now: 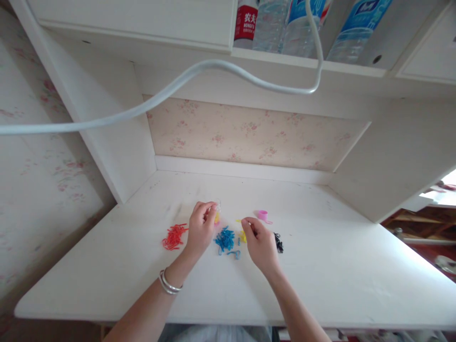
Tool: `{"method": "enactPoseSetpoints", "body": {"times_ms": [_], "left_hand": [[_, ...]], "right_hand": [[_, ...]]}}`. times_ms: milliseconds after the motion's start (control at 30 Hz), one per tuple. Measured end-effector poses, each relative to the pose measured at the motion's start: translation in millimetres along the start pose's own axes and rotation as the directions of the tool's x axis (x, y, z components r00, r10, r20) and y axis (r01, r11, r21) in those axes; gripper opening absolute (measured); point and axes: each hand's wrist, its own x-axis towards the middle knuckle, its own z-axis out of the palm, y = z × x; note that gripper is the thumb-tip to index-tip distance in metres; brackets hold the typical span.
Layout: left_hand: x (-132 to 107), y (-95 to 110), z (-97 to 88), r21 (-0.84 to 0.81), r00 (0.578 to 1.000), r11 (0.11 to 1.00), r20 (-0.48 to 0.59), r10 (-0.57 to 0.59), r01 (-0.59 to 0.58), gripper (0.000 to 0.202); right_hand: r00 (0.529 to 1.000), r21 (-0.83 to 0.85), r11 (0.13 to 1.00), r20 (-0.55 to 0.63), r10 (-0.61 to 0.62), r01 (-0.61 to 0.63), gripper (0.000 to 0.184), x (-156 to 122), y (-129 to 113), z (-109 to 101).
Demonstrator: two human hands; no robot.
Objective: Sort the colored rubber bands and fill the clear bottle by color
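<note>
My left hand (202, 224), closed in a pinch, is at a small clear container (218, 206) with yellow inside and pink at its bottom, partly hidden by the fingers. My right hand (261, 242) pinches a thin yellow strip (238, 220) at its fingertips. Between the hands lies a pile of small blue plastic-looking pieces (224, 239), with a few loose ones in front. Yellow pieces (243, 236) lie partly behind my right hand. A red pile (174, 237) is left of my left hand, and black pieces (278, 242) show right of my right hand.
A pink cap-like piece (262, 215) with a loop sits behind my right hand on the white desk (338, 266). A white cable (199, 69) crosses the upper view. Water bottles (269, 23) stand on the shelf above. Side panels and a papered wall enclose the desk.
</note>
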Motion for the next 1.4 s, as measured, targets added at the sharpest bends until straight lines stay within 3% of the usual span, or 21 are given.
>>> {"method": "enactPoseSetpoints", "body": {"times_ms": [133, 233, 533, 700, 867, 1100, 1267, 1400], "left_hand": [[-9, 6, 1.2, 0.004, 0.999, 1.000, 0.048, -0.010, 0.010, 0.017], [-16, 8, 2.7, 0.025, 0.993, 1.000, 0.117, 0.000, -0.003, 0.016], [-26, 2, 10.7, 0.187, 0.950, 0.982, 0.313, -0.026, -0.034, 0.020], [-28, 2, 12.2, 0.259, 0.918, 0.961, 0.396, -0.018, -0.093, 0.019], [-33, 6, 13.9, 0.344, 0.877, 0.923, 0.480, -0.016, -0.171, 0.023], [-51, 14, 30.5, 0.433, 0.771, 0.836, 0.637, -0.018, -0.338, 0.021], [-59, 22, 50.8, 0.484, 0.722, 0.771, 0.690, -0.046, -0.413, 0.025], [-60, 24, 62.9, 0.480, 0.685, 0.738, 0.728, -0.033, -0.474, 0.028]], "right_hand": [[0.996, 0.024, 0.996, 0.002, -0.091, 0.091, 0.039, 33, -37, 11], [0.992, -0.014, 0.992, 0.026, -0.127, 0.127, 0.036, 52, -49, 21], [0.961, -0.185, 0.956, 0.201, -0.192, 0.229, 0.027, 73, -48, 40], [0.964, -0.199, 0.952, 0.176, -0.200, 0.233, 0.032, 73, -44, 31], [0.988, -0.218, 0.967, 0.104, -0.110, 0.131, 0.033, 61, -24, 1], [0.987, -0.309, 0.951, 0.144, 0.065, -0.018, 0.036, 14, 30, -41], [0.972, -0.391, 0.918, 0.182, 0.147, -0.066, 0.029, -23, 60, -46], [0.973, -0.463, 0.883, 0.159, 0.164, -0.073, 0.026, -36, 69, -40]]}}
